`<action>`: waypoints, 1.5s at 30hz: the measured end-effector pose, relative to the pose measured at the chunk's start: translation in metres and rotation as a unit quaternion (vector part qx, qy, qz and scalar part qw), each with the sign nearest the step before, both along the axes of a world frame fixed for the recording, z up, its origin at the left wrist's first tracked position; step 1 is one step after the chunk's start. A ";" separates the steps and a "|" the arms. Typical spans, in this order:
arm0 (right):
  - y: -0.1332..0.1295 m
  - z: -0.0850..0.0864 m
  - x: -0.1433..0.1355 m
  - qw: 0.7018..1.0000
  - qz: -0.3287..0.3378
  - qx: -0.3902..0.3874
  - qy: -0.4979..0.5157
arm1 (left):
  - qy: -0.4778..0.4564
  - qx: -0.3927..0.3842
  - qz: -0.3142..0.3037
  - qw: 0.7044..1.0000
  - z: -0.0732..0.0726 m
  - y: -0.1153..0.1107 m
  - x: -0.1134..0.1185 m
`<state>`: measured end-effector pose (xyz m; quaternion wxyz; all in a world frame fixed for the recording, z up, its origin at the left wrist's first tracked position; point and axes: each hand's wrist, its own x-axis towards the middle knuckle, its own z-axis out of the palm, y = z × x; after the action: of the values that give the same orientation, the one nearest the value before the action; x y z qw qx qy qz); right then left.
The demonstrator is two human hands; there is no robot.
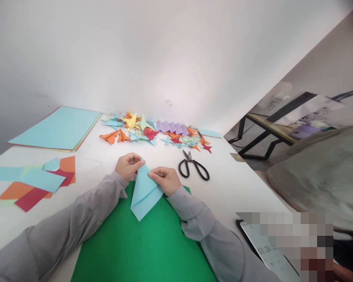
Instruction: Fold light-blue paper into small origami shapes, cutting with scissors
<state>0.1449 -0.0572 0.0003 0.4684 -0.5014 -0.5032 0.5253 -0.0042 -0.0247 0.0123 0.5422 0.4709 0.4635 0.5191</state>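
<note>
A light blue sheet of paper (147, 192), folded to a narrow point at its far end, is held over a green mat (135, 243). My left hand (129, 166) pinches it close to the pointed tip. On the right edge, a bit lower, my right hand (166, 179) grips it between thumb and fingers. A diagonal crease and a folded flap show across the wider near end. Black-handled scissors (193, 164) lie on the table to the right of my right hand, blades pointing away.
Folded paper pieces in several colours (144, 131) lie along the wall, with a purple pleated strip (172, 128). Coloured sheets (55, 127) are stacked at left, near loose cut pieces (41, 178). A device showing digits (267, 248) lies at right, beside a partly blurred person (314, 180).
</note>
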 end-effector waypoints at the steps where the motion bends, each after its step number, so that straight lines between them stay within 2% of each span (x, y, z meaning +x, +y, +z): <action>1: 0.000 0.001 0.000 1.000 0.003 -0.001 0.000 | 0.002 -0.002 -0.002 1.000 -0.001 0.000 0.000; 7: -0.001 0.002 -0.001 1.000 0.021 -0.009 0.006 | -0.035 -0.039 -0.012 0.999 -0.003 0.002 0.001; 19: -0.002 0.005 0.000 1.000 0.013 -0.019 -0.007 | -0.032 -0.030 0.009 0.999 0.006 0.002 0.002; 23: 0.000 0.004 0.002 1.000 -0.009 -0.015 -0.013 | -0.006 -0.028 -0.028 0.999 0.002 -0.002 0.001; 28: 0.000 0.004 0.004 1.000 0.013 -0.012 -0.007 | 0.047 0.025 -0.050 0.997 -0.005 -0.003 0.002; 32: 0.001 0.004 0.004 0.999 0.034 -0.032 0.010 | 0.060 0.027 -0.087 0.994 0.002 -0.004 0.002; 36: 0.006 0.005 0.001 0.999 0.012 -0.034 0.039 | 0.080 0.039 -0.144 0.986 0.010 -0.010 0.005; 40: 0.010 0.005 -0.005 0.999 0.006 0.001 0.036 | 0.094 0.035 -0.148 0.984 0.011 -0.014 0.007; 45: 0.014 0.003 -0.009 0.998 -0.014 0.010 0.061 | 0.081 -0.004 -0.152 0.985 0.009 -0.013 0.008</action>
<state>0.1355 -0.0436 0.0034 0.5105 -0.4706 -0.4719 0.5433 0.0040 -0.0376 0.0213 0.5773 0.5744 0.4308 0.3889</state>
